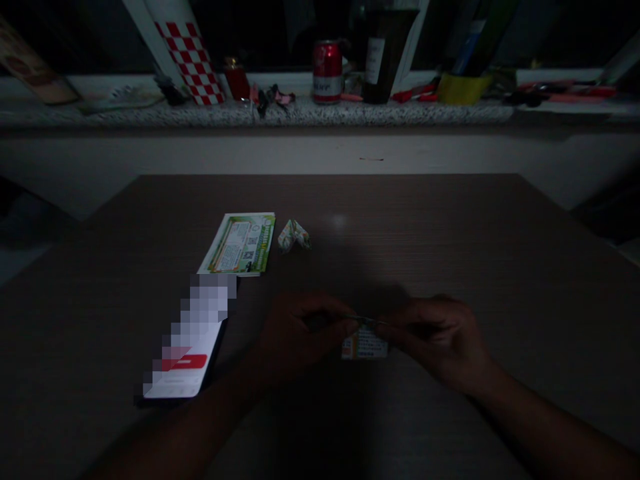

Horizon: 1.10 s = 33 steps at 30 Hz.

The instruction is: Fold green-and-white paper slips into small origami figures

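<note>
A small piece of printed paper with a fold along its top is pinched between both hands above the dark wooden table. My left hand grips its upper left corner between thumb and fingers. On the other side, my right hand is closed on its upper right corner. Farther back lies a folded paper shape, printed in green and orange, with two wings. Left of that shape rests a stack of green printed leaflets. A phone with a lit, partly blurred screen lies near my left forearm.
The wooden table reaches back to a white wall. Above it, a speckled stone sill holds a red can, a dark cup, a red-and-white checked tube and a yellow container. The room is dim.
</note>
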Tool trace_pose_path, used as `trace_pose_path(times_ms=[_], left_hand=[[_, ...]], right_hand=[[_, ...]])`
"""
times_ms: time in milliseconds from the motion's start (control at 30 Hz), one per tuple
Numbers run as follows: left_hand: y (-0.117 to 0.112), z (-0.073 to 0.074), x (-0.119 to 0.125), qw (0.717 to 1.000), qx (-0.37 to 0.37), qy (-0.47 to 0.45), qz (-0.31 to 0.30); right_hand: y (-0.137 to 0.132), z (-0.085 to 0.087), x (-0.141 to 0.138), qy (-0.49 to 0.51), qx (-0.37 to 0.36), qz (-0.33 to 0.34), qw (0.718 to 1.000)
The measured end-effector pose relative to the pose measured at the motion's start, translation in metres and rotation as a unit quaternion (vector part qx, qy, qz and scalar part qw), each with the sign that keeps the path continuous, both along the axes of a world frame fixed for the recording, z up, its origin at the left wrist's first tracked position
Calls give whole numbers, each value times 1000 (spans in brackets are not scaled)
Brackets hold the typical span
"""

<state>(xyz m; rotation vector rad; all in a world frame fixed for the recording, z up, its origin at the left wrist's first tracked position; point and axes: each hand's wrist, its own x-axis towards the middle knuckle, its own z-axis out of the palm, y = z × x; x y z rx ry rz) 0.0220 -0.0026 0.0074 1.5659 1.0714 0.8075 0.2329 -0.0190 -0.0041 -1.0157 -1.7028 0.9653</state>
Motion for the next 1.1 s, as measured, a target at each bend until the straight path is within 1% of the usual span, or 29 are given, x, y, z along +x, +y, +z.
trace_pose_path(times_ms=[133,300,400,500,567,600,667,767,867,900,967,1033,1100], left_hand=[[0,-1,0,1000,1,3,15],[0,-2,1,1000,-21,-8,11],[0,-1,2,999,-32,-5,18],[1,-1,2,998,-34,-25,43],[2,-1,2,997,-36,-34,61],[2,-2,2,996,-40,-38,65],[2,-3,3,996,-54,-41,60],[1,-4,5,995,-87,-35,23],[1,-6,6,993,-111,-31,-15],[1,-6,6,993,-111,-38,-13],[1,-7,7,993,-106,-55,12],[2,-6,7,992,-99,-62,38],[2,-6,6,993,-95,-40,51]], right_hand=[[2,-3,-2,15,-32,-10,999],[1,-1,0,-14,-1,-3,1000],[2,0,-1,0,-32,-4,999],[5,-3,-3,28,-85,39,995],[6,-6,-4,22,-99,67,993],[6,-8,-3,15,-96,64,993],[6,-10,-2,8,-87,28,996],[6,-11,-2,25,-81,-28,996],[6,-10,-4,58,-104,-41,992],[6,-10,-5,69,-116,-34,990],[6,-9,-7,82,-129,-13,988],[7,-9,-8,65,-117,-6,991],[7,-9,-8,36,-98,-13,994]])
